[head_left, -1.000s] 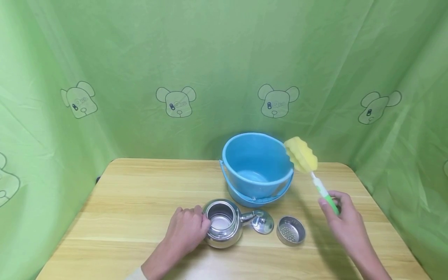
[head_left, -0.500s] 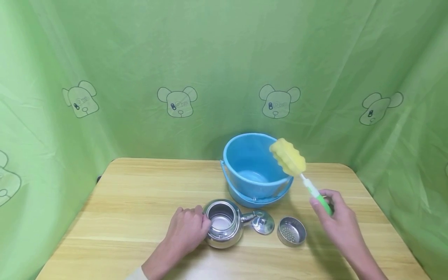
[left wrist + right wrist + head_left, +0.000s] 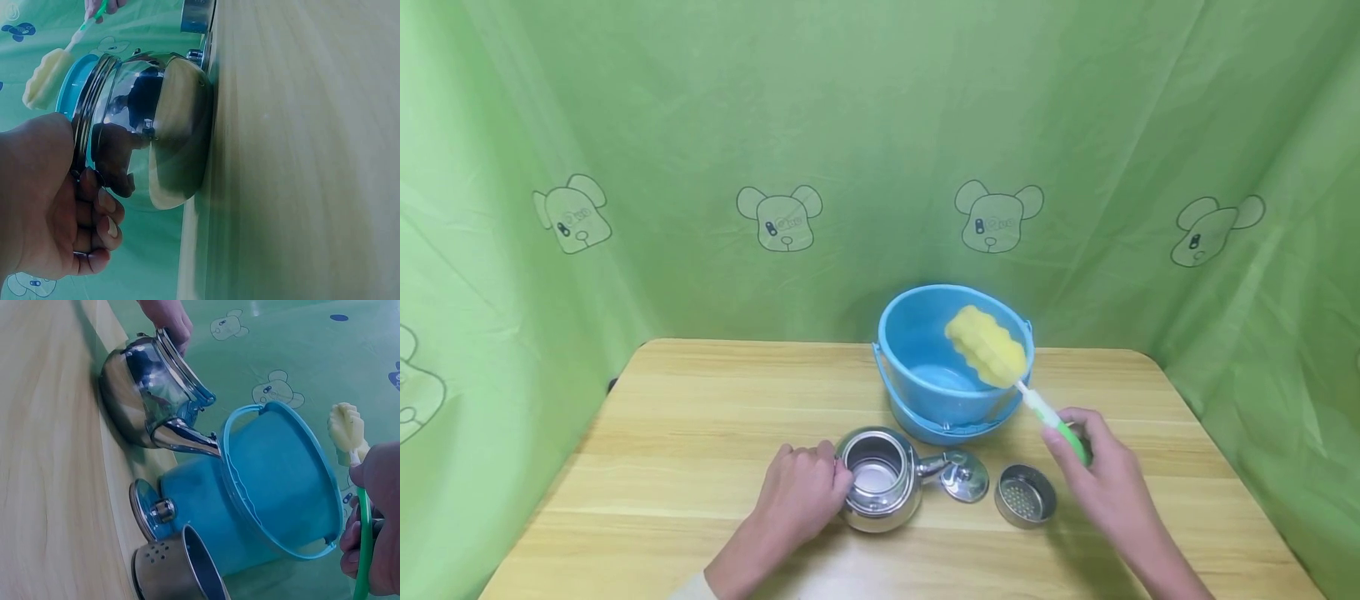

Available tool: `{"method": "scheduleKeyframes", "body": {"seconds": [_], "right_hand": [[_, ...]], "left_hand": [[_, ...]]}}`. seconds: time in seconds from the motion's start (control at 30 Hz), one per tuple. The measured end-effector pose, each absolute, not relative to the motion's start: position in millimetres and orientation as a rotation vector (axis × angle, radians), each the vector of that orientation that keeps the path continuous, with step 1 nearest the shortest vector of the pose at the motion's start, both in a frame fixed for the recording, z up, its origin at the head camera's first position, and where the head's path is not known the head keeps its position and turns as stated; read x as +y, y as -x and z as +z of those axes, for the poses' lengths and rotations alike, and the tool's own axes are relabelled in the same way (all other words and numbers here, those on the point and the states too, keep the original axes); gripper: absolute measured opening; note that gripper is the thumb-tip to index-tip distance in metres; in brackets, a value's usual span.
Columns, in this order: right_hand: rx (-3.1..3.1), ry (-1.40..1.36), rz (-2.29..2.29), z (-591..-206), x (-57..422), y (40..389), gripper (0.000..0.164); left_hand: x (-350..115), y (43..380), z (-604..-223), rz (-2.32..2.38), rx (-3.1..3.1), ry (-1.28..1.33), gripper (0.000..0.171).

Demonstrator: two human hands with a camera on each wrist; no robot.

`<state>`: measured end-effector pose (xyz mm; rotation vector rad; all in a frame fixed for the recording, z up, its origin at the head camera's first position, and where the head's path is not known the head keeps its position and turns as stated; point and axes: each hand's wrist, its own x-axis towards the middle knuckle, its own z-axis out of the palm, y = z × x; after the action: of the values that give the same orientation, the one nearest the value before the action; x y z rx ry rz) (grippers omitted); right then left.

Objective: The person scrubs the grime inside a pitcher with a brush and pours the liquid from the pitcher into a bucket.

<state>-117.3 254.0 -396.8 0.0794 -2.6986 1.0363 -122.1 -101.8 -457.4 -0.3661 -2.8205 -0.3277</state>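
Observation:
A shiny steel teapot (image 3: 880, 492) stands lidless on the table, its spout pointing right. My left hand (image 3: 805, 492) grips it at its left side; in the left wrist view the fingers curl by the rim, and the handle is mostly hidden. With my right hand (image 3: 1101, 467) I hold a sponge brush (image 3: 988, 346) by its green and white handle. The brush's yellow sponge head is raised, and in the head view it overlaps the mouth of the blue bucket (image 3: 917, 408). In the right wrist view the sponge appears apart from the bucket.
The teapot's lid (image 3: 966, 479) lies under the spout. A round steel strainer (image 3: 1025, 497) with a perforated bottom sits to its right. The bucket stands behind them near the back of the wooden table (image 3: 715, 400). Green curtains (image 3: 880, 125) surround the table.
My right hand has moved left with the sponge brush, carrying its head from beside the bucket's right rim to in front of its mouth. The left hand and teapot have stayed put.

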Motion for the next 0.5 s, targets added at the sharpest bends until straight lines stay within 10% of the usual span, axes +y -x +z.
{"method": "scheduleKeyframes", "body": {"seconds": [0.5], "right_hand": [[-2.7,-0.229,1.037,-397.9,233.8,117.6,0.027]], "left_hand": [[-102.0,122.7,-458.8,-0.324,-2.808,0.373,0.027]]}}
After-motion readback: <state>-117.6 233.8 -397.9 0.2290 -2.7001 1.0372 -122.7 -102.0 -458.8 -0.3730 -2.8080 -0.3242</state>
